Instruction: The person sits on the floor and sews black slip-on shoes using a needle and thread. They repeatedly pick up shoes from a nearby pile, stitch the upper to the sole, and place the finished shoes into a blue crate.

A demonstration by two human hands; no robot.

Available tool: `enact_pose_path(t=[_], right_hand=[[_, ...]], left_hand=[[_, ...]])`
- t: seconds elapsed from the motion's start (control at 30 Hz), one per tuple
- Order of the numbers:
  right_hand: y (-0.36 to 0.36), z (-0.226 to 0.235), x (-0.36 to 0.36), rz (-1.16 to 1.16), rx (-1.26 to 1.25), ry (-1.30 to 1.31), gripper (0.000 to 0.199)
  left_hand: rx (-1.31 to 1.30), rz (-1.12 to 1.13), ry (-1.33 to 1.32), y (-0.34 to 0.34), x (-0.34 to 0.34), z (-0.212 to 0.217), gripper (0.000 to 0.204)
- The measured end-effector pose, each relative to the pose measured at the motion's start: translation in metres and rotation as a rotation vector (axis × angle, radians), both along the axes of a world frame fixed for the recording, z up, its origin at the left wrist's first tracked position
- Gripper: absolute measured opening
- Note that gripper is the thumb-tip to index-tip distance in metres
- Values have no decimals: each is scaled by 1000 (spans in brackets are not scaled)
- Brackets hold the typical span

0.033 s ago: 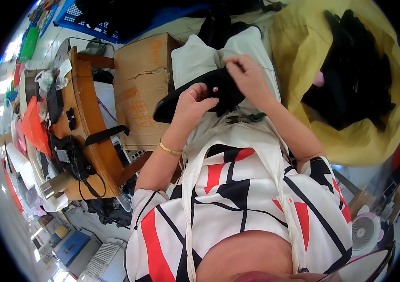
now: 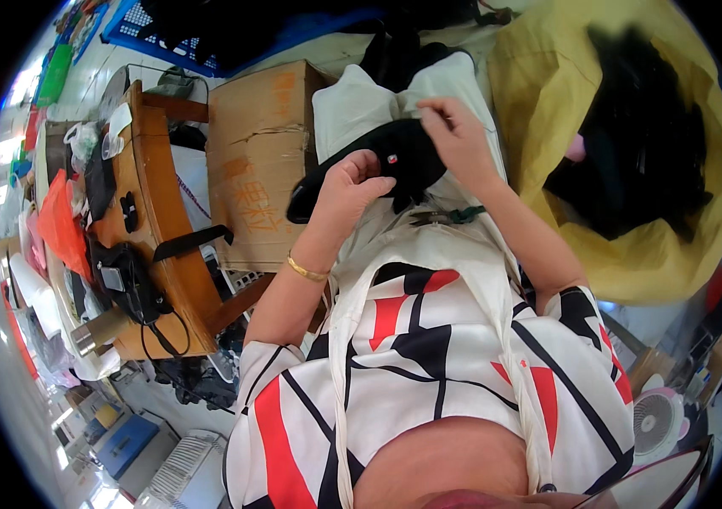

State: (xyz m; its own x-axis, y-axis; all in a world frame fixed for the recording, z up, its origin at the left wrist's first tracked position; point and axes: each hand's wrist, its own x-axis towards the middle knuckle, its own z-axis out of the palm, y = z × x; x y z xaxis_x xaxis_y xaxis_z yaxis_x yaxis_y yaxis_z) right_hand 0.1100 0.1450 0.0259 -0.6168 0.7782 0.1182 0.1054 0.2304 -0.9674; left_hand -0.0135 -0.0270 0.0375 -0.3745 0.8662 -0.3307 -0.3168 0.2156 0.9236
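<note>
A dark black fabric piece, by its shape a glove (image 2: 408, 161), lies across my lap with a small red-and-white mark on it. My left hand (image 2: 351, 188) grips it, thumb on top and fingers curled. At its far right edge is my right hand (image 2: 456, 140), thumb and fingertips pinched together; whatever is between them is too small to make out. A pair of snips (image 2: 442, 217) with a dark green handle rests on the pale apron (image 2: 429, 246) below the glove. More black fabric (image 2: 416, 64) lies beyond my knees.
To the right a large yellow sack (image 2: 539, 76) holds a heap of black gloves (image 2: 632, 161). A cardboard box (image 2: 259, 161) and a wooden table (image 2: 153, 161) stand at left, with a black bag (image 2: 128, 276) on it. A blue crate (image 2: 162, 38) is at the far side.
The glove and my right hand have shifted slightly to the right. My left hand keeps its grip in nearly the same place.
</note>
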Motion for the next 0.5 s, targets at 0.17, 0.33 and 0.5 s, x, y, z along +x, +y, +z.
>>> enact_pose_path(t=[0.17, 0.33, 0.5], right_hand=[[13, -17, 9, 11, -334, 175, 30], [-6, -12, 8, 79, -381, 112, 35], [-19, 0, 2, 145, -233, -106, 39]], left_hand=[[98, 296, -419, 8, -3, 15, 19], [104, 389, -474, 18, -9, 6, 25], [134, 523, -439, 36, -1, 16, 15]])
